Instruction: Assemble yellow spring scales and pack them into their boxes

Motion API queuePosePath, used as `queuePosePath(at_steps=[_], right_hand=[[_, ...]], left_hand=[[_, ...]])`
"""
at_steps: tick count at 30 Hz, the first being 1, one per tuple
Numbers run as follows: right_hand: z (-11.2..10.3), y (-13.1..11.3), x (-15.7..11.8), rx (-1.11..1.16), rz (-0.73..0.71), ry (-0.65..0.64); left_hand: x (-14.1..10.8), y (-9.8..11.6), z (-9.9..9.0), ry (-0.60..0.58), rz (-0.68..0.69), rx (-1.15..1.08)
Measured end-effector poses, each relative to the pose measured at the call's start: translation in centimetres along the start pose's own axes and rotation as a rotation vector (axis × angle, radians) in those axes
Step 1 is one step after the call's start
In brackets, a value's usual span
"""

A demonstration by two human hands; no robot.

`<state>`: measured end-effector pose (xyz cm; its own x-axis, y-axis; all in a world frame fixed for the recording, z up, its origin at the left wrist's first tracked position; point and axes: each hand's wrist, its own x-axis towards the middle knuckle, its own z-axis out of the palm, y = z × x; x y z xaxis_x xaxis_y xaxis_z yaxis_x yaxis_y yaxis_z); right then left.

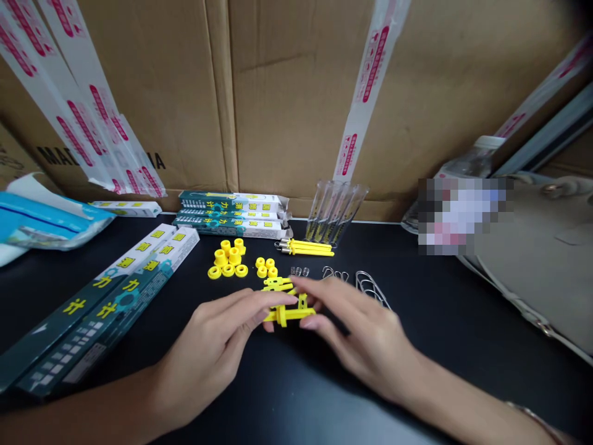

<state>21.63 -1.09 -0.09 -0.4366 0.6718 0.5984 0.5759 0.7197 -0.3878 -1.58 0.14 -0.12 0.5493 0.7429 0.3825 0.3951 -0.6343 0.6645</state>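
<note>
A yellow plastic rod with a raised collar is held level just above the black table. My left hand pinches its left end, fingers closed. At its right end, the thumb and fingers of my right hand close around the rod. Flat yellow plastic strips with slots lie right behind my fingertips, partly covered by them. Beyond are yellow caps and rings, smaller yellow rings, short springs, small wire hooks and larger metal hooks.
Printed spring-scale boxes lie at the left and are stacked at the back. Clear tubes lean against the cardboard, near yellow rods with springs. A bottle and a beige bag stand right; blue packaging lies left.
</note>
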Motion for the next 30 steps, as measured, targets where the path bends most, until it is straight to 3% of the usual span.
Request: queuePosePath(at_steps=[2, 4, 9, 16, 26, 30], right_hand=[[-1.6, 1.5, 0.5, -0.211, -0.1, 0.051], [-3.3, 3.3, 1.0, -0.321, -0.074, 0.09], [-5.9, 6.5, 1.4, -0.347, -0.048, -0.211], [-5.0, 5.9, 1.0, -0.268, -0.047, -0.389], [-3.5, 4.8, 1.2, -0.475, -0.214, -0.316], [-3.5, 5.0, 1.3, -0.515, -0.236, -0.273]], left_hand=[[0.2, 0.1, -0.2, 0.031, 0.036, 0.027], [0.3, 0.0, -0.2, 0.095, 0.033, 0.067], [0.4, -0.2, 0.3, 0.164, -0.06, 0.019], [0.1, -0.4, 0.7, 0.147, -0.063, 0.029], [-0.4, 0.4, 0.2, -0.03, 0.061, 0.087], [-0.4, 0.4, 0.4, -0.06, 0.051, 0.087]])
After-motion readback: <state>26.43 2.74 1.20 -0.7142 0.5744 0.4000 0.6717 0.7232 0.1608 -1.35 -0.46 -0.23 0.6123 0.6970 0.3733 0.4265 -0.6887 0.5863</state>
